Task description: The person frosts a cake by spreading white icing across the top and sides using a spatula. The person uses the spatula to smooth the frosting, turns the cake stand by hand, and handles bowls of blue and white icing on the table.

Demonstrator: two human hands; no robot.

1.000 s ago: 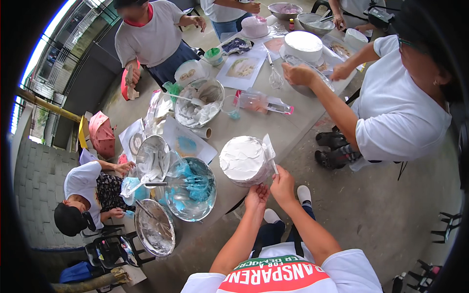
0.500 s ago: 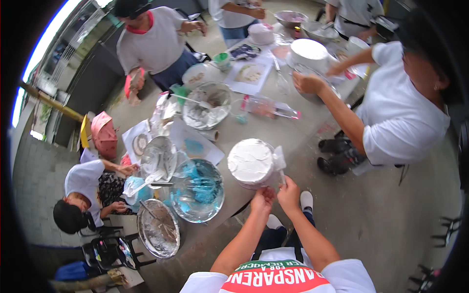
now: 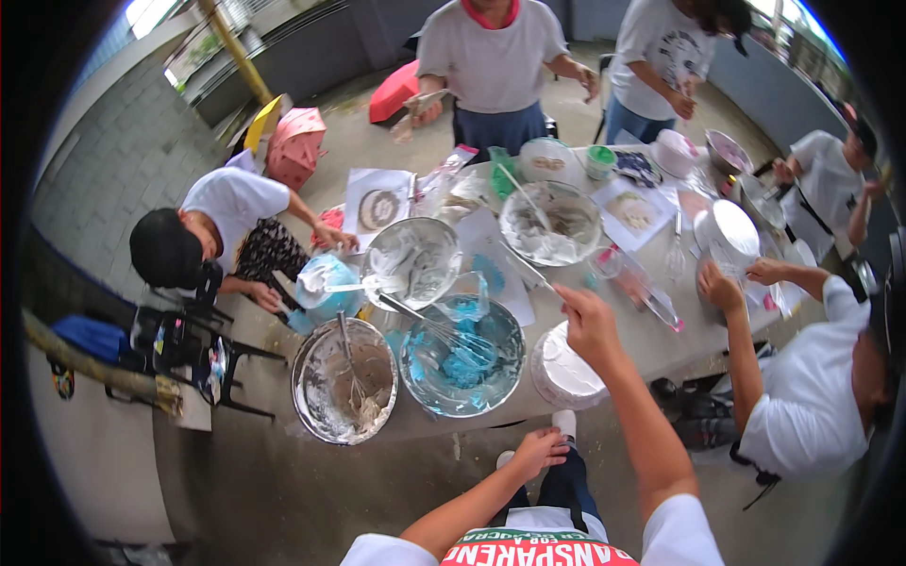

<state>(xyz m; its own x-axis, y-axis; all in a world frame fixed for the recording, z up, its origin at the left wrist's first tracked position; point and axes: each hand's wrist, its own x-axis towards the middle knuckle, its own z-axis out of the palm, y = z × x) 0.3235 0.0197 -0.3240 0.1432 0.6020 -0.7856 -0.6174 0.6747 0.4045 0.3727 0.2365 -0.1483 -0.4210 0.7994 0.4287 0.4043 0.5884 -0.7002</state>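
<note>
My right hand (image 3: 593, 325) is closed round the handle of a spatula (image 3: 528, 272), raised above the table. Its narrow blade points up and left, over the papers between the mixing bowls. Below that forearm, partly hidden by it, a round cake (image 3: 564, 366) coated in white icing stands at the table's near edge. My left hand (image 3: 540, 453) hangs low in front of my legs, apart from the cake, with nothing visible in it and its fingers loosely extended. Left of the cake is a metal bowl of blue icing (image 3: 462, 391), a wire whisk (image 3: 467, 341) lying across it.
A bowl of brownish-white icing (image 3: 311, 387) with a whisk stands at the near left. Farther back are two more bowls with white icing (image 3: 412, 238) (image 3: 550, 203) and another white cake (image 3: 727, 231). Several people in white shirts surround the table (image 3: 651, 335); one works at the left (image 3: 236, 203).
My right hand has lifted the spatula away from the cake's side, up and to the left. My left hand has dropped away from the cake. The view has swung left.
</note>
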